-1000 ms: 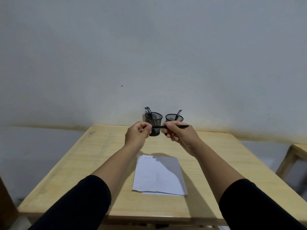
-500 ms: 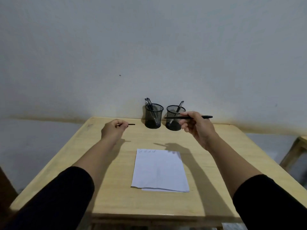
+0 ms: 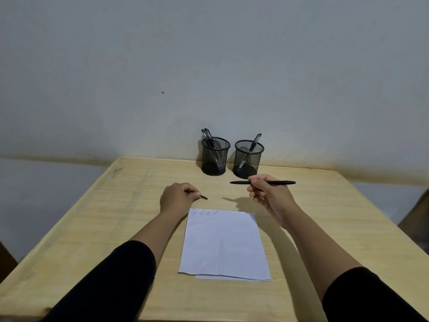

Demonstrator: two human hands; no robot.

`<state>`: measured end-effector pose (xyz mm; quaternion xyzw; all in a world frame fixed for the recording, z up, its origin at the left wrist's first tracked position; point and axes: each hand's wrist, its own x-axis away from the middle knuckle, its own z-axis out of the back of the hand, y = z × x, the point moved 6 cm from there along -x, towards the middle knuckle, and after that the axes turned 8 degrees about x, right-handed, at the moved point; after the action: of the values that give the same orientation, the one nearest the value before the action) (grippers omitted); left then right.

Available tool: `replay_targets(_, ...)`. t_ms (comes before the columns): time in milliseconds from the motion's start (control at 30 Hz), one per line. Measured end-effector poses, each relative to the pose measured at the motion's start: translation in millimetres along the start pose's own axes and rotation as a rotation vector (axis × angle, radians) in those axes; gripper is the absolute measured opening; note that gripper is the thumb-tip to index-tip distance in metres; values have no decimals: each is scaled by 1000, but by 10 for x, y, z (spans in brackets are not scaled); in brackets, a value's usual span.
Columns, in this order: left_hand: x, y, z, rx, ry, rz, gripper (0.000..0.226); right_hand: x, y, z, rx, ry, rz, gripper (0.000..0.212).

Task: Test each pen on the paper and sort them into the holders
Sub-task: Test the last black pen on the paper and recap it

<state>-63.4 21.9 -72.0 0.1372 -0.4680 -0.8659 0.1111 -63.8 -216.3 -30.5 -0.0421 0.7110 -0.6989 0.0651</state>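
My right hand [image 3: 269, 196] holds a black pen [image 3: 278, 182] level, its tip pointing left, above the table in front of the right mesh holder [image 3: 248, 159]. My left hand [image 3: 177, 197] is closed on the pen cap [image 3: 203, 197], whose end sticks out to the right, just above the table. A white sheet of paper [image 3: 222, 245] lies between my arms, with several small scribbles along its top edge. The left mesh holder [image 3: 215, 156] contains two or three pens; the right one contains a single pen.
The wooden table [image 3: 116, 217] stands against a pale wall. Both holders sit at its far edge. A second sheet peeks out under the paper's near edge. Part of another piece of furniture [image 3: 415, 219] shows at the right.
My hands pulled apart, the cap coming off the pen in my left hand. Both hands have since lowered toward the table, the left moving back toward the paper's top edge.
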Motion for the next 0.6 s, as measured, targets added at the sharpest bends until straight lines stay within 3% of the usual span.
replay_targets(133,-8,-23,-30,-38,-7,-22,16,-44,109,-18,22,-29,-47,19)
replay_targets(300,201,192,53,175,-3,-56,20,-19,160,-75,113,-25,-26,12)
replay_targets(500,759,221,-93,-138,-121,-249,33,26,263,-206,206,-66,-39,15)
replay_targets(600,850,137,-150,-200,-150,-255,42,43,278,-303,277,-59,0,17)
